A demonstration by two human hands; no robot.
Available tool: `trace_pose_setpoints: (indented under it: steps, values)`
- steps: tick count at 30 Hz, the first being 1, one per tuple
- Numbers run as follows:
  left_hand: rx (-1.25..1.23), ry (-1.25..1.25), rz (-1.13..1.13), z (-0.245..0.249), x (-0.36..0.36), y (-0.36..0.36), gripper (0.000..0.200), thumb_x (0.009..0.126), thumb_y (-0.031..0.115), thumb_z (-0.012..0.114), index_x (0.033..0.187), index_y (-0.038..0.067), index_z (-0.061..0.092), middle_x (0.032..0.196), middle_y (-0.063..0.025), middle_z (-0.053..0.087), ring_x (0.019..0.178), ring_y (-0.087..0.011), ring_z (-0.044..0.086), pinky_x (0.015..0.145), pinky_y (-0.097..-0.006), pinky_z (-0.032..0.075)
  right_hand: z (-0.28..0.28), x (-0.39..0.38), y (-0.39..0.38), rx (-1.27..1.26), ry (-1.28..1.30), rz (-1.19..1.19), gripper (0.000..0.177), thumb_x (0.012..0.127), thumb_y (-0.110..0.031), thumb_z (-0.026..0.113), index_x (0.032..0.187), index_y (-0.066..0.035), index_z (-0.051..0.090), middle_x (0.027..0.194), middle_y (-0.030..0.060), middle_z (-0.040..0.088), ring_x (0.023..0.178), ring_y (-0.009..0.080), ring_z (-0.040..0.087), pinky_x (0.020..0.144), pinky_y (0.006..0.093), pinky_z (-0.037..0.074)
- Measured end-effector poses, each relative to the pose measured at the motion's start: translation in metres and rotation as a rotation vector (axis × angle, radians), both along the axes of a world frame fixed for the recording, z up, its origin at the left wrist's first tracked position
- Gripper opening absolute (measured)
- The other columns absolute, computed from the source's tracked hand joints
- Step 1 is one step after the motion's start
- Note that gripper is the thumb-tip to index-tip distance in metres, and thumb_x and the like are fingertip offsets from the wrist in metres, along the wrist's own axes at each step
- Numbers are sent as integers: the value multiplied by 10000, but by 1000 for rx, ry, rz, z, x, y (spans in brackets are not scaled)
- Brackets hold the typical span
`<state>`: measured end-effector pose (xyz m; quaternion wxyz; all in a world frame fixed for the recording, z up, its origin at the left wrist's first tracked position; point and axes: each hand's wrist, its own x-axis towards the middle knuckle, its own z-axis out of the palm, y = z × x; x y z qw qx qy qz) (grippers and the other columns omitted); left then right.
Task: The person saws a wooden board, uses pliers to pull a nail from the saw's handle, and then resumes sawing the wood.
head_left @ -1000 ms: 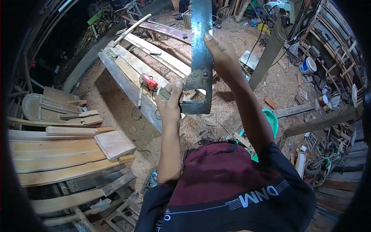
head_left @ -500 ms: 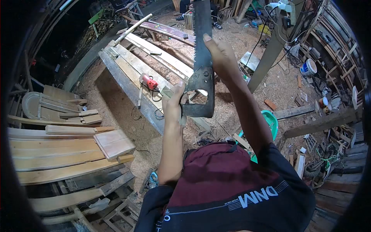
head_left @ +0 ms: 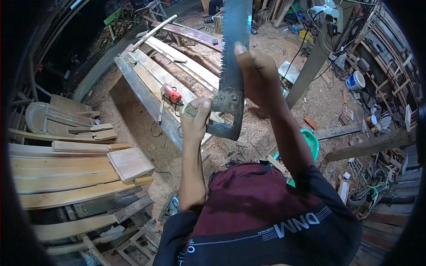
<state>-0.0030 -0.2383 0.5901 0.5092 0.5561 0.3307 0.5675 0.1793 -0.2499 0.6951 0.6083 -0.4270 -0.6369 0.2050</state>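
Item 1: handsaw (head_left: 232,53), held upright above the bench (head_left: 141,91). Blade is clasped by right hand (head_left: 255,73); small tool (head_left: 188,110) is gripped in left hand (head_left: 196,122) beside the saw handle (head_left: 227,116).

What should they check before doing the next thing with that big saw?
1. Right hand grip on the saw: ok, it is wrapped round the blade above the handle.
2. Thumb away from the teeth: not ok, it lies on the blade right beside them.
3. Left hand steady: ok, it is at the saw's handle, closed on a small tool.
4. Blade pointing away from the body: ok.
5. Red tool out of the way: ok, it lies apart on the planks.
6. Teeth sharp: cannot tell.
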Motion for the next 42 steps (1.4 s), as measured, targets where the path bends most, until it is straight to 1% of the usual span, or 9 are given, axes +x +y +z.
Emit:
trace_pose_setpoints:
  steps: [5,13,17,18,22,25,30,33,42]
  values:
    - [168,96,-9,2,-11,4,274,916,220,673,829,-40,692,645,27,549,584,-48,457,521,-233,353,-1,-5,-8,13,21,-61,480,1044,-345,429,737,6,542,564,39,462,539,117,439,512,316,381]
    - [59,153,-54,6,4,2,304,950,243,641,760,6,657,600,53,479,542,-39,394,512,-230,329,-14,1,13,-45,171,-46,450,1046,-308,431,731,-8,547,617,3,504,575,84,448,528,287,382]
    - [-170,-436,-51,-12,20,14,228,962,232,628,903,14,657,676,2,566,584,-77,499,543,-223,394,-18,-1,23,-29,316,-85,431,1051,-284,418,734,-25,551,629,3,519,587,83,462,539,271,389]
    - [-240,-467,-64,-6,16,14,251,984,308,584,935,63,605,685,11,541,615,-117,542,580,-251,468,-21,-2,25,-1,320,-110,428,1054,-285,410,744,-25,553,632,4,524,588,83,466,542,270,393]
    - [-427,-933,-36,12,26,8,339,992,420,539,978,87,598,693,11,528,610,-121,530,570,-239,451,-36,-16,30,98,366,-218,426,1063,-292,382,785,-22,558,658,11,548,596,81,483,554,269,412]
    - [-431,-992,24,19,27,4,352,1000,438,512,977,96,591,689,26,502,594,-104,501,551,-236,432,-41,-21,29,130,401,-216,427,1070,-296,362,819,-15,563,693,28,575,618,85,521,563,267,428]
    - [-386,-808,13,48,5,2,414,1020,457,450,850,93,553,592,43,401,440,-69,384,454,-232,364,-42,-25,31,-29,558,-91,436,1071,-280,356,807,-14,578,675,39,589,598,95,534,551,268,429]
    - [-301,-810,-92,42,-11,17,408,1020,432,467,809,90,539,581,38,400,427,-66,378,439,-226,353,-44,-26,30,-68,455,-134,447,1070,-266,358,774,-17,582,636,31,581,560,99,524,532,271,424]
    - [-244,-653,-158,52,-35,24,318,1023,357,491,861,92,557,576,17,405,384,-74,360,422,-248,365,-63,-40,33,35,502,-155,548,1061,-386,385,700,-38,607,572,24,598,399,69,461,379,214,349]
